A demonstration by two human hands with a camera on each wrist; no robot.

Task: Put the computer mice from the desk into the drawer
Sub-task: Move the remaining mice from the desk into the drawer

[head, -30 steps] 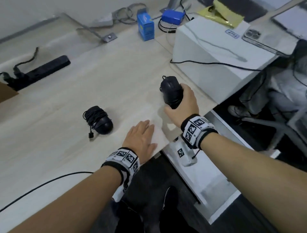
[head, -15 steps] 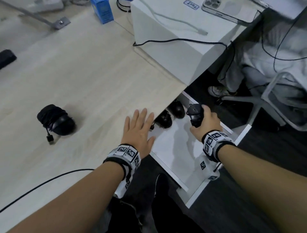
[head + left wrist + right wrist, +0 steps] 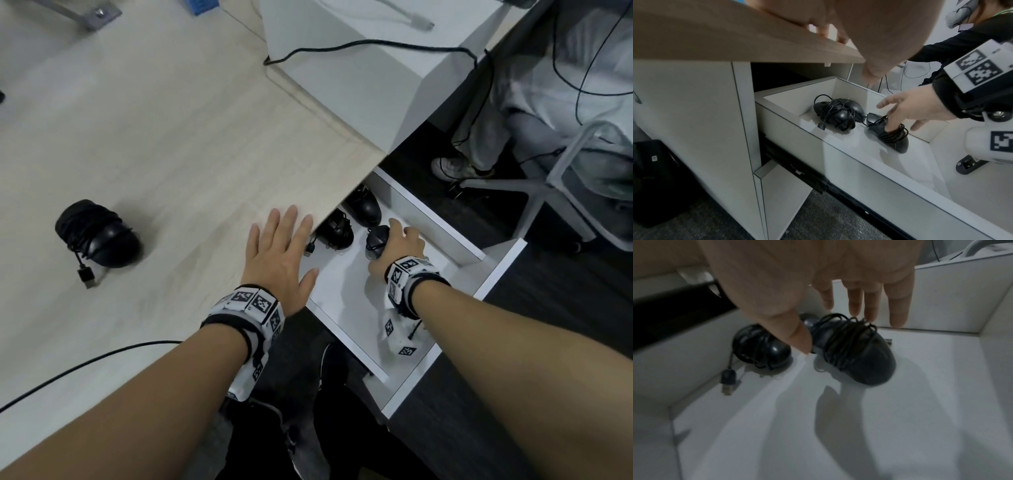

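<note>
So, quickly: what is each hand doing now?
Left hand: open, flat on the light wooden desk.
Right hand: setting down the black cable-wrapped mouse; grip unclear.

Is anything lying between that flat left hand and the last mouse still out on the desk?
Nothing visible does. Only bare desk lies between the left hand and the cord-wrapped mouse. The right hand is setting another mouse in the open drawer.

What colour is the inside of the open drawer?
White, shown best in the right wrist view: pale drawer floor.
</note>
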